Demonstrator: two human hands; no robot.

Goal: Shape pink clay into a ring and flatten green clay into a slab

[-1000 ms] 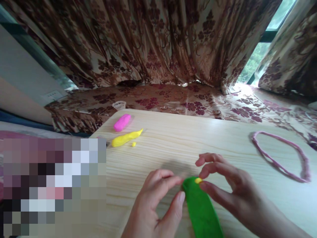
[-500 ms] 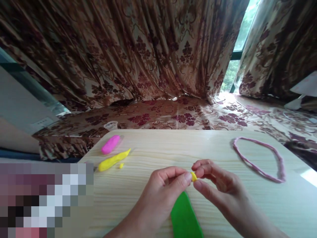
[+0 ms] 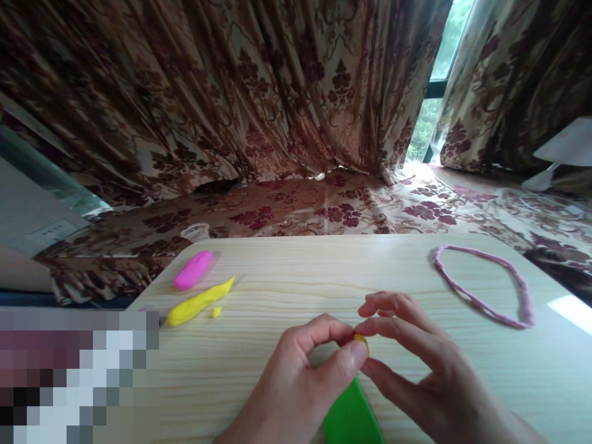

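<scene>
A small piece of yellow modelling clay is pinched between the thumb and index finger of my left hand. From the other side, my right hand has its index fingertip at the top of the piece and its thumb at the lower edge; its other fingers are raised and spread. Under my hands lies a flat strip of green clay, partly covered by the left one. To the left rest a long tapered lump of yellow clay and a tiny yellow bit.
A pink clay block lies at the table's far left. On the right is a loop of twisted pinkish clay. The wooden table ends before a ledge with flowered cloth. A clear plastic container stands past the far-left edge.
My right fingers have closed in around the small yellow piece, and my left thumb now covers more of it. Both hands sit slightly lower in view, which has shifted a little.
</scene>
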